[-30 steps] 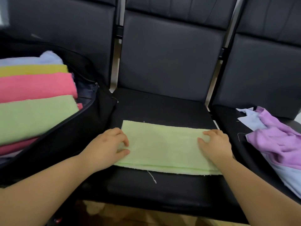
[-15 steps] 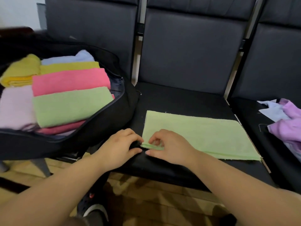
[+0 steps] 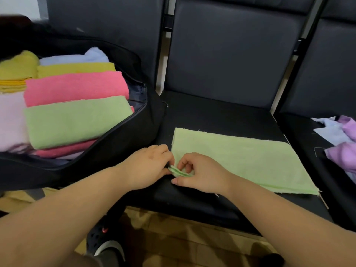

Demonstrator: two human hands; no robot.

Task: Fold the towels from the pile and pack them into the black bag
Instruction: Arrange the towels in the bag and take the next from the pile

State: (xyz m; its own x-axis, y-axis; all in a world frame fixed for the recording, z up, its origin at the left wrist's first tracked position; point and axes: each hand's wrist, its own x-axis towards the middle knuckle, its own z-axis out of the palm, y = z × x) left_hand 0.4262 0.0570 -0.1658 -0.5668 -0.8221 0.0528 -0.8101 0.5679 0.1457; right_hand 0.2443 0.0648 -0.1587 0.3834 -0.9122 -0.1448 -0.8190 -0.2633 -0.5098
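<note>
The flat folded cloth towel on the middle seat is pale green and plain, without any pattern. The soft open fabric bag at the left is black. Inside it, the top folded towel is light green, the folded towel behind it is coral pink, then comes a mustard yellow folded towel and a pale blue towel at the back. A pale pink folded towel lies at the left edge. The padded chairs are dark grey-black. The loose cloth pile at the right is lilac and light blue. The tiled floor is yellowish brown.
</note>
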